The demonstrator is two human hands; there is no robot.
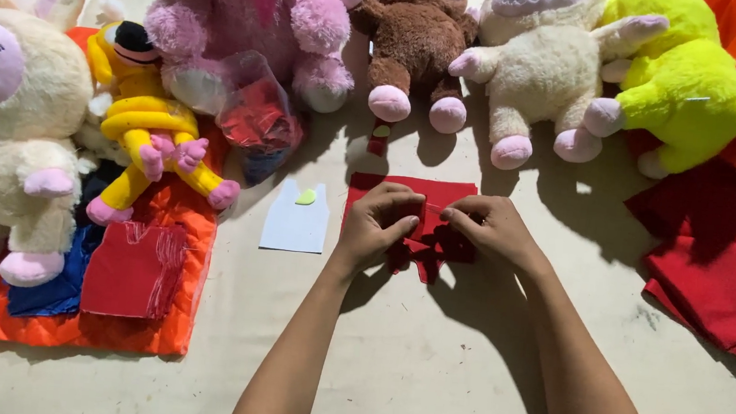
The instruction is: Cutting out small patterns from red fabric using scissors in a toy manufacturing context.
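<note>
Red felt piece lay flat on the pale worktop, mid-table, just below the row of plush toys; left hand and right hand both rested on it, fingertips pinched together on its lower edge where the cloth was bunched. White paper pattern with a small green leaf shape sat just left of the left hand. Brown plush toy and cream plush toy sat behind; folded red cloth lay well to the right.

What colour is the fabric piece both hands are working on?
Red: the fabric piece under the left hand and right hand, seen in the head view.
</note>
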